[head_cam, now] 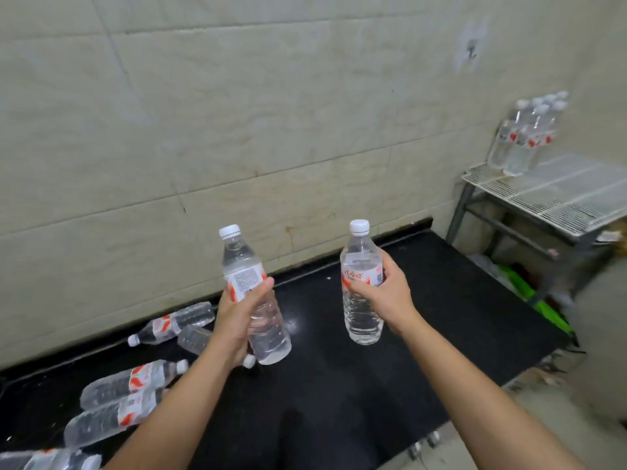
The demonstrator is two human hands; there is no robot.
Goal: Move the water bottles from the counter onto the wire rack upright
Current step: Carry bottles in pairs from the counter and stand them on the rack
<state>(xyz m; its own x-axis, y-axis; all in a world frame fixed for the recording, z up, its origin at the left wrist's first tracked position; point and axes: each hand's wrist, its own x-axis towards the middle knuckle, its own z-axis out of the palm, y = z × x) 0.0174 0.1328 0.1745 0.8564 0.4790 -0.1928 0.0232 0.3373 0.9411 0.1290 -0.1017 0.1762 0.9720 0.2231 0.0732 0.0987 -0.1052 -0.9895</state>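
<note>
**Two hands each hold a water bottle over a black desk**

Seen from the person's own head, two bare forearms reach forward. The left hand [237, 317] wraps its fingers and thumb around the middle of a clear water bottle, the left bottle [237, 256]. This bottle has a white cap and a red and white label, and it tilts so that the cap leans to the left. The right hand [386, 293] curls around the label of a matching bottle, the right bottle [362, 320], which is held almost upright. Both bottles seem to be lifted off the glossy black desk [339, 395] below the hands, and they are well apart from each other.

To the left of the left hand and forearm, several lying bottles [132, 381] rest on their sides on the desk. One of them is partly hidden behind that hand.

Far to the right of the right hand, and beyond it, a white wire rack [559, 195] stands on grey metal legs past the end of the desk. A cluster of standing bottles [522, 137] sits upright at the rack's far left corner, close to the wall [237, 130]. The wall is covered in pale tiles and runs behind both hands.
</note>
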